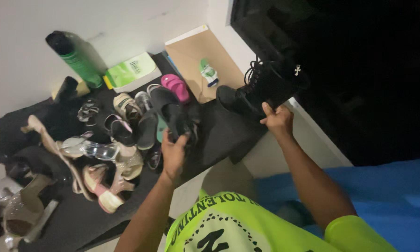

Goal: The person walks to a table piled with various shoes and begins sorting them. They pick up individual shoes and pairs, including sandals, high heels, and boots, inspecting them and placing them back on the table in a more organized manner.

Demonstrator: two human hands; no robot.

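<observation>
I see a dark mat [79,219] spread across the floor against a white wall [126,18], carrying a loose heap of shoes [102,149]: pale heeled sandals, a clear strappy pair, dark flats, and a pink sandal [175,86] at the far edge. Behind the heap stand a green bottle [77,58] and a green and white book [130,70]; a cardboard sheet [196,56] leans by the wall with a small white and green bottle [209,72] on it. There is no box or bin in view; the mat is all that holds the shoes.

My right hand [277,121] is closed on a black lace-up boot [261,88], gripping it from below near the heel. The boot is lifted clear of the mat, its long axis running from the toe at lower left up to the shaft at upper right, so the toe points back toward the heap.

My left hand [173,154] is curled around a dark slipper [170,109] at the near edge of the heap. The slipper runs away from the palm, up and left. The left hand is the one nearer the heap; the boot is just right of it.
</observation>
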